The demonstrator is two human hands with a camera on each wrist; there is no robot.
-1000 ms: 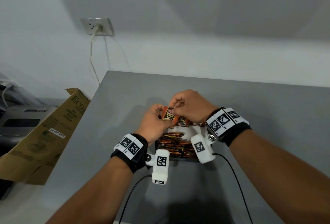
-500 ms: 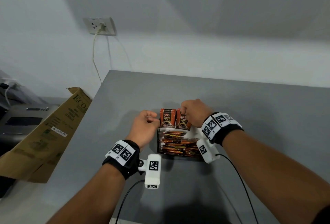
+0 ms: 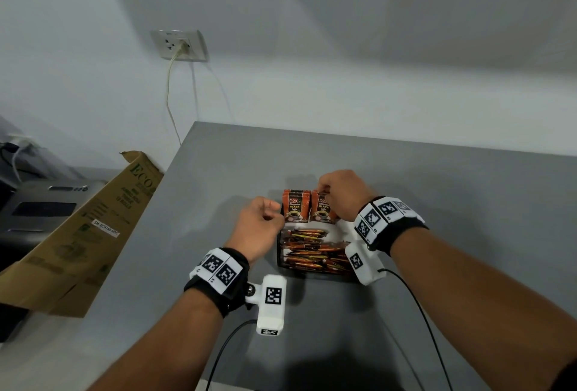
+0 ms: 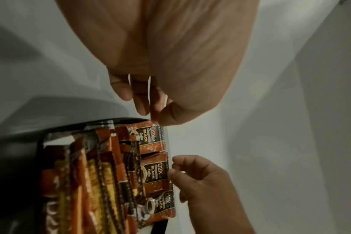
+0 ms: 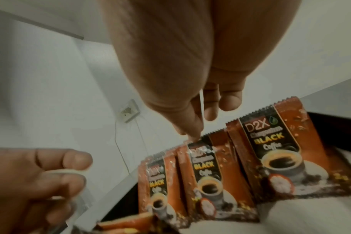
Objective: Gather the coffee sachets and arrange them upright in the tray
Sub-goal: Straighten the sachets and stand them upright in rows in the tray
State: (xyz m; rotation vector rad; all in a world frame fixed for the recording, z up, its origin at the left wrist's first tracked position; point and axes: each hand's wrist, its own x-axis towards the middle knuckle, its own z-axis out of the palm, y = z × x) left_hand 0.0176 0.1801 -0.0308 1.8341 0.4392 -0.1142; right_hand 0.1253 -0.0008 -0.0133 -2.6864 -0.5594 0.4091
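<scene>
A black-framed tray (image 3: 307,271) with clear walls sits on the grey table. Three orange-and-black coffee sachets stand upright in a row along its back; in the head view my right hand hides the third. My right hand (image 3: 324,192) pinches the top edge of the middle sachet (image 5: 202,166) between thumb and forefinger. The left sachet (image 3: 295,207) and the right sachet (image 5: 278,142) stand free. My left hand (image 3: 274,214) is curled at the tray's back left corner, and its thumb and forefinger (image 5: 70,182) pinch the clear wall. Several more sachets (image 3: 312,250) lie stacked in the tray's front part.
A flattened cardboard box (image 3: 81,234) leans off the table's left edge, above a grey machine (image 3: 40,206). A wall socket (image 3: 179,45) with a hanging cable is behind. Wrist camera cables (image 3: 415,306) trail across the near table. Bare grey table (image 3: 468,203) spreads right and behind the tray.
A second ago both hands held a sachet above the tray. It now stands upright in the back row. My left hand let go, moved left, and came back to the tray's corner.
</scene>
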